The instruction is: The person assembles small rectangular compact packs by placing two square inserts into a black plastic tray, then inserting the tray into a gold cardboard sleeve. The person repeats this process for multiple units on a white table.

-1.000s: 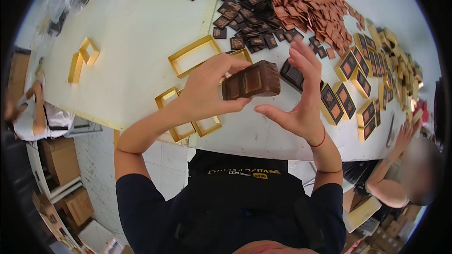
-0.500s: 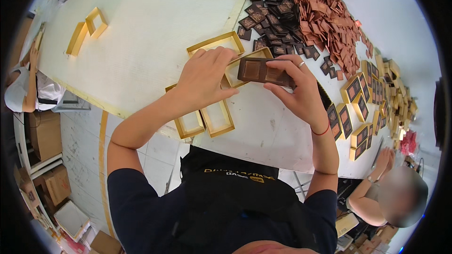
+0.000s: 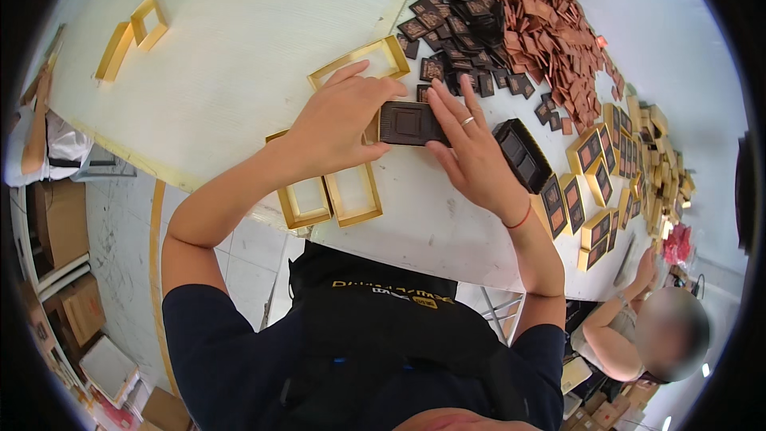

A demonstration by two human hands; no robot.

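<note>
Before me stands a wide white counter point(image 3: 239, 56), and on its far side lie two large heaps, brown squares point(image 3: 542, 32) and black squares point(image 3: 459, 20), touching each other. The left hand point(image 3: 339, 120) has its grip holding the left end of a dark tray point(image 3: 408, 124), where a gold edge shows. The right hand point(image 3: 475, 140) has a wide grip, its straight fingers resting over the right end. Gold frames point(image 3: 361, 218) lie near the left hand. The smallest is a ring point(image 3: 467, 121) on the right hand.
</note>
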